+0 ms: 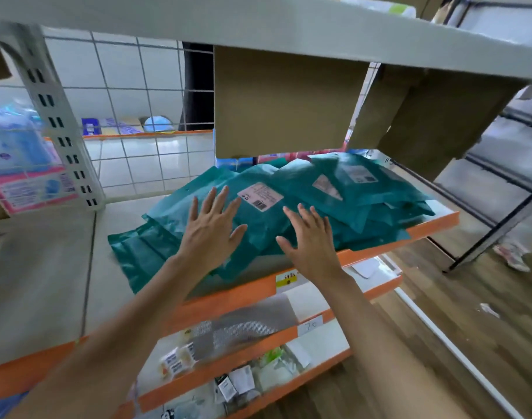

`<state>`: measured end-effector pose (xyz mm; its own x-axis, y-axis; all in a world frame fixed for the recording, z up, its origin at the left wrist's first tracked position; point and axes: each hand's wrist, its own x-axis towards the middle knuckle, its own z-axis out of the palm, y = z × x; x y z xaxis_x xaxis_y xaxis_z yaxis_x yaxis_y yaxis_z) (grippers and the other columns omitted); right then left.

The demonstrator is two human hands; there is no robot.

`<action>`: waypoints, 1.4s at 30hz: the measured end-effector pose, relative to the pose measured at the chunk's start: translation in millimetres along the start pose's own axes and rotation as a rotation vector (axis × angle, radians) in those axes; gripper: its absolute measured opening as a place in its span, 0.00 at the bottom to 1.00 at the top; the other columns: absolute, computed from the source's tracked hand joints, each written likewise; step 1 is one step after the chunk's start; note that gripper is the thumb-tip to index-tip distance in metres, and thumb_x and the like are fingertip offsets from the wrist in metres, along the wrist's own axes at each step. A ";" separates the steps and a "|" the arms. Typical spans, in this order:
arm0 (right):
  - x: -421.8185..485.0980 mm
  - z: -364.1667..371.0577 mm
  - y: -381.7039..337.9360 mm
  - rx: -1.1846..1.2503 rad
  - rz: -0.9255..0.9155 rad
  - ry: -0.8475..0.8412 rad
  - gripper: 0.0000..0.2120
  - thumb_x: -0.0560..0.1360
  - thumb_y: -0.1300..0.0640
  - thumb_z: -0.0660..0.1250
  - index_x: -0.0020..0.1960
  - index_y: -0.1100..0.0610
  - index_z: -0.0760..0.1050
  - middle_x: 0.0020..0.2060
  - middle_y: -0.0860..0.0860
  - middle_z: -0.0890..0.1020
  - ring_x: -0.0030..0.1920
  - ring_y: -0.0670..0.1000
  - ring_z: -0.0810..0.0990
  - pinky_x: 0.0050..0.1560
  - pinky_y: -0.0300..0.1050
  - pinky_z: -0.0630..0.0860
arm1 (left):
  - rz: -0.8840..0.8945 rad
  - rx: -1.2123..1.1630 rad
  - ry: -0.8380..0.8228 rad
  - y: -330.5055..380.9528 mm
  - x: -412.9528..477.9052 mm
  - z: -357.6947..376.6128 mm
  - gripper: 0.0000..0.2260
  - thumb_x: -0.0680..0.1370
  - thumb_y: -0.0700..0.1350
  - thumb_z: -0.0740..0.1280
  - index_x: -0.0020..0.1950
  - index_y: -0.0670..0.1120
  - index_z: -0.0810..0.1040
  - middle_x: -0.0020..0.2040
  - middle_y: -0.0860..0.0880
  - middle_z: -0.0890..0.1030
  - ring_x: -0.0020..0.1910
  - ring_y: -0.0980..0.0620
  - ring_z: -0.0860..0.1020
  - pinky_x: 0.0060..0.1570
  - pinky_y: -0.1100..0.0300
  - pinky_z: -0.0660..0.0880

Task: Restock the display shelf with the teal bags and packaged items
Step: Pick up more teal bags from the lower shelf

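Several teal bags [343, 204] with pale labels lie in an overlapping pile on the display shelf [434, 222], which has an orange front edge. My left hand [210, 228] hovers flat over the left part of the pile, fingers spread and straight. Just to the right, my right hand [311, 237] is spread the same way above the front of the pile. Neither hand holds anything. One teal bag [137, 249] sticks out at the pile's left front corner.
Brown cardboard boxes [283, 101] hang low over the back of the shelf under an upper shelf board. A wire grid [122, 101] and slotted upright [59, 122] stand at left. Lower shelves [258, 343] hold small packaged items. Pink and blue packs [32, 182] sit far left.
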<state>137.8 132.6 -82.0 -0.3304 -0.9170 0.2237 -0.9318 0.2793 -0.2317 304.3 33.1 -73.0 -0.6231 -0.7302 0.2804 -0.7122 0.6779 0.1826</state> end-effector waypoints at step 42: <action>176.7 -32.7 225.2 -0.012 -0.104 0.024 0.26 0.77 0.46 0.61 0.71 0.56 0.65 0.64 0.57 0.73 0.63 0.58 0.71 0.60 0.51 0.67 | -0.558 -0.135 -0.242 17.3 155.9 19.4 0.29 0.63 0.57 0.77 0.56 0.47 0.69 0.50 0.47 0.70 0.44 0.49 0.73 0.43 0.55 0.72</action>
<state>-135.4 42.8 -63.7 -0.2356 -0.9341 0.2681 -0.9628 0.1868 -0.1952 188.6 -70.6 -44.5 -0.2359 -0.9655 -0.1105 -0.9142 0.1819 0.3622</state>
